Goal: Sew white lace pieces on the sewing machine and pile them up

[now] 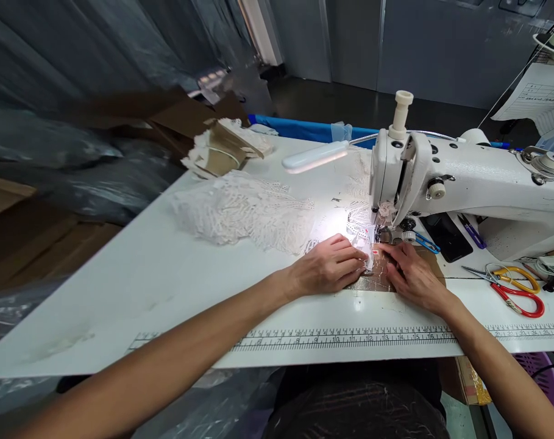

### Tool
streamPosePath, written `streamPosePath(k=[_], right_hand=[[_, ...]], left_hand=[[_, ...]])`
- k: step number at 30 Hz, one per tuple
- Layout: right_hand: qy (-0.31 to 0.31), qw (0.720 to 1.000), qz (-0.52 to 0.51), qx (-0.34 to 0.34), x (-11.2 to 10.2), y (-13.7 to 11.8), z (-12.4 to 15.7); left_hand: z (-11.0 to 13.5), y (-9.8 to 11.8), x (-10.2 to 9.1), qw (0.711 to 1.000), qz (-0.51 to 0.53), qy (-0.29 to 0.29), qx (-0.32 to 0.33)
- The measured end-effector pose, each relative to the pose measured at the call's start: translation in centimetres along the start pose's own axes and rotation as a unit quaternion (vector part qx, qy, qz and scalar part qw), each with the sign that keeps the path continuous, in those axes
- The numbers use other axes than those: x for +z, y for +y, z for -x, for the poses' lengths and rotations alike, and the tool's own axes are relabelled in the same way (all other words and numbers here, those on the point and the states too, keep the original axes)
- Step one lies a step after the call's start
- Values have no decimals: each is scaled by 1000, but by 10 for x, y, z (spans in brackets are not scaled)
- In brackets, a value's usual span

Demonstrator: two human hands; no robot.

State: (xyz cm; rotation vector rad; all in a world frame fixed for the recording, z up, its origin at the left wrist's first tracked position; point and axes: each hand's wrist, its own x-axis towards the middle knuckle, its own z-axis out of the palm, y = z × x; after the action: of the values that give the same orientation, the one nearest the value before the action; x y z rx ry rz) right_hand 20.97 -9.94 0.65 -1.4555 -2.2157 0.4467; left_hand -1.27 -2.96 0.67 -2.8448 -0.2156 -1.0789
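My left hand (328, 266) lies on the white table (134, 286) with its fingers pinched on a small white lace piece (364, 251) just in front of the needle. My right hand (412, 277) rests flat beside it, fingers stretched toward the presser foot (384, 234) and pressing the same lace onto the brown plate. The white sewing machine (468, 177) stands directly behind both hands. A lit lamp (314, 157) shines on the needle area.
A heap of white lace (244, 210) lies left of the machine, with a cardboard bundle of trim (224, 149) behind it. Red and yellow scissors (514, 286) lie at the right. A printed ruler (350, 337) runs along the table's front edge. Cardboard boxes and plastic sheeting fill the left.
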Motion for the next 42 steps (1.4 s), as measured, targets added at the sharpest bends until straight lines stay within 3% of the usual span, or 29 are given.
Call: streamPosePath(k=[4, 16, 26, 42], right_hand=[[37, 997, -68, 17, -2, 2, 2], [31, 997, -69, 17, 0, 3, 2], [-9, 990, 61, -129, 6, 0, 3], [-51, 985, 112, -118, 2, -8, 3]], left_hand=[[0, -1, 1, 999, 7, 23, -23], [0, -2, 2, 999, -4, 28, -29], [2, -5, 3, 997, 8, 41, -59], [1, -3, -1, 999, 4, 35, -42]])
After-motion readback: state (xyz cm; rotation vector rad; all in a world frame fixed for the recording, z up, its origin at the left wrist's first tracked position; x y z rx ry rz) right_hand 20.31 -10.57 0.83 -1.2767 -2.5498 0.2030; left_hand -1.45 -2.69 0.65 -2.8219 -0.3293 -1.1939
